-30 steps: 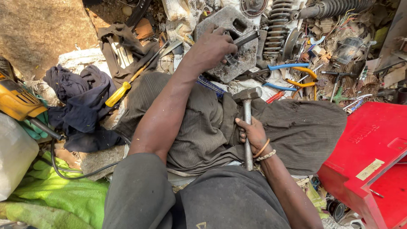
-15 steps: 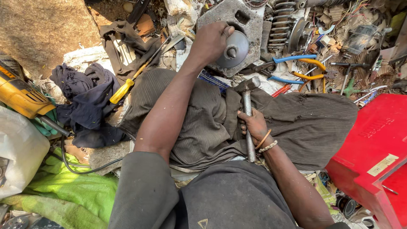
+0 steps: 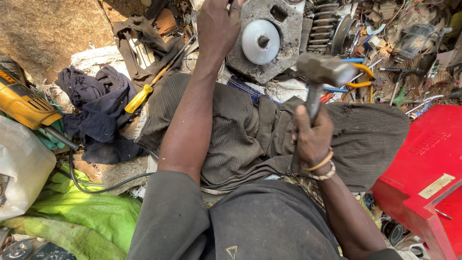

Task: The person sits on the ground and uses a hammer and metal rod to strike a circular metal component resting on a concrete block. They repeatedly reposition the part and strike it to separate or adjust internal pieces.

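A seated person's right hand [image 3: 313, 137] keeps a clenched grip on a steel hammer [image 3: 320, 79], its head raised just right of a grey metal casting [image 3: 279, 58] with a round disc. The left hand [image 3: 219, 26] grasps the casting's upper left edge. A yellow-handled screwdriver [image 3: 144, 94] lies left of the casting.
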